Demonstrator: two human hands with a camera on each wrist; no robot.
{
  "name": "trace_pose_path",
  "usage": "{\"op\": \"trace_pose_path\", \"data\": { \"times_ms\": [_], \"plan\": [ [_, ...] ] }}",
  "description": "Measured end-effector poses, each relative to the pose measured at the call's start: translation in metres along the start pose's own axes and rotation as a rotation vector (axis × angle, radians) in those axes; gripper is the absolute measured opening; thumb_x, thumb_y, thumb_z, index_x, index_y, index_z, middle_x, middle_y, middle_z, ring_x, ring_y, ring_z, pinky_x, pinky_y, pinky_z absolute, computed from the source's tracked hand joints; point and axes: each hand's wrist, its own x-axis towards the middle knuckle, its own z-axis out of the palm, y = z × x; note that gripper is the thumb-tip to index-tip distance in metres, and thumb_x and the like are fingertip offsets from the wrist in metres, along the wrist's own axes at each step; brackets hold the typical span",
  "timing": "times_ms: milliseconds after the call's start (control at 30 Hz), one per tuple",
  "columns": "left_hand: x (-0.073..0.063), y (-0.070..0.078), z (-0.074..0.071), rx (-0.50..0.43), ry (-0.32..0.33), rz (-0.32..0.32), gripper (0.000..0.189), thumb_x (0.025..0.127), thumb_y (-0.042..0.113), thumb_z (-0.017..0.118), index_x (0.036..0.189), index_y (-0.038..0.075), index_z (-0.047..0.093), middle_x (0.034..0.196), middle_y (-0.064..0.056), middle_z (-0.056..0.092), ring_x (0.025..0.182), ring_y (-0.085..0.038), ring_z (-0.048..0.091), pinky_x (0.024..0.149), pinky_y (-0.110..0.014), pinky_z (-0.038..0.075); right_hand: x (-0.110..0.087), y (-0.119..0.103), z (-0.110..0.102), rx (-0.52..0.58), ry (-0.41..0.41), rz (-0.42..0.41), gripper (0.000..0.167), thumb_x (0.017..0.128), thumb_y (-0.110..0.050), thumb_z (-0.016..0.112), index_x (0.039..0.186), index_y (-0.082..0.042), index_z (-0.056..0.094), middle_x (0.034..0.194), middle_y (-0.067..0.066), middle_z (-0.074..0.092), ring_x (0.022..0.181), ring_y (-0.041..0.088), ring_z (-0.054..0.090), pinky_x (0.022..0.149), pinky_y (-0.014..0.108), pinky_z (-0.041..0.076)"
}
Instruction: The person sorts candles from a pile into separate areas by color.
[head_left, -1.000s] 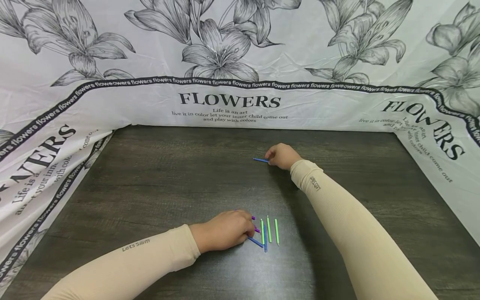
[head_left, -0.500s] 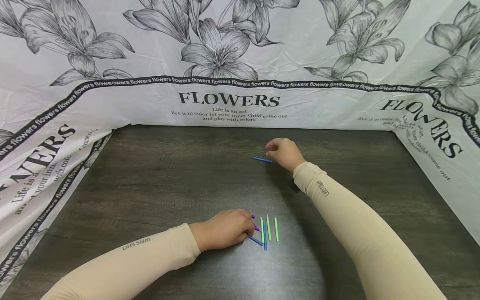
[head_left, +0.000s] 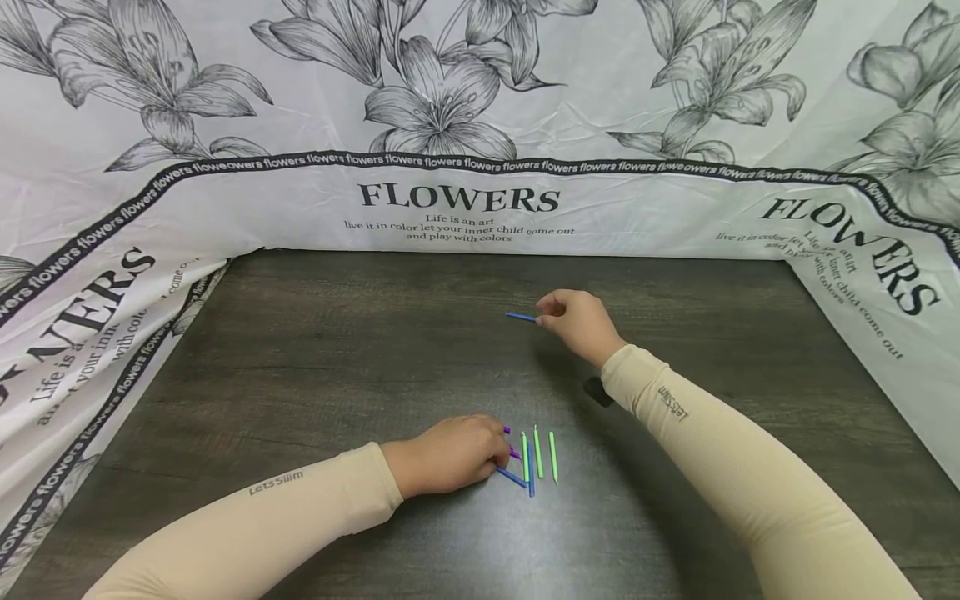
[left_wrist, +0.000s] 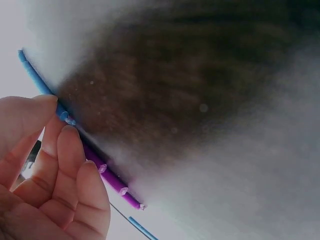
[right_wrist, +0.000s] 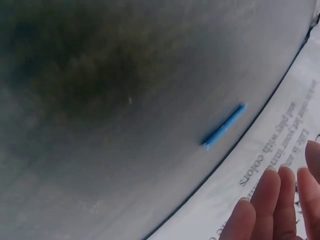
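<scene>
At the near middle of the table in the head view, my left hand (head_left: 453, 454) pinches one end of a blue candle (head_left: 512, 477). The left wrist view shows thumb and fingertips on the blue candle (left_wrist: 35, 75), with purple candles (left_wrist: 122, 190) lying beneath the other fingers. Just right of that hand lie several green candles (head_left: 537, 452) and another blue candle (head_left: 532, 475). Farther back, my right hand (head_left: 581, 321) hovers beside a lone blue candle (head_left: 520, 316). In the right wrist view its fingers are loosely extended and apart from that candle (right_wrist: 225, 126).
The dark wood-grain table (head_left: 337, 333) spreads around both hands. A white floral sheet (head_left: 637, 212) with printed lettering rises along its back and sides. A small black object (head_left: 597, 390) shows under the right wrist.
My right hand lifted off the lone blue candle, then came lower and slightly right, while the candle stayed on the table. The left hand has kept its place.
</scene>
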Motion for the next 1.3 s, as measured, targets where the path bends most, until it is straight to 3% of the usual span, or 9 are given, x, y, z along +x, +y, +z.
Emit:
{"op": "trace_pose_path", "data": {
  "times_ms": [467, 1300],
  "plan": [
    [-0.001, -0.001, 0.002, 0.004, -0.008, -0.002, 0.013, 0.084, 0.003, 0.066, 0.084, 0.013, 0.073, 0.081, 0.006, 0.059, 0.078, -0.006, 0.054, 0.071, -0.022, 0.049, -0.039, -0.005, 0.007, 0.036, -0.051, 0.010, 0.027, 0.091, -0.015, 0.067, 0.115, -0.003, 0.066, 0.104, 0.008, 0.068, 0.097, 0.024, 0.063, 0.081, 0.040, 0.052],
    [-0.004, -0.002, 0.003, 0.012, -0.001, 0.010, 0.014, 0.083, 0.001, 0.066, 0.083, 0.013, 0.073, 0.081, 0.005, 0.059, 0.076, -0.007, 0.053, 0.069, -0.022, 0.048, -0.107, -0.008, 0.024, 0.010, -0.112, -0.066, 0.014, 0.084, -0.006, 0.071, 0.098, -0.004, 0.072, 0.086, -0.001, 0.070, 0.080, 0.012, 0.063, 0.067, 0.028, 0.051]
  ]
}}
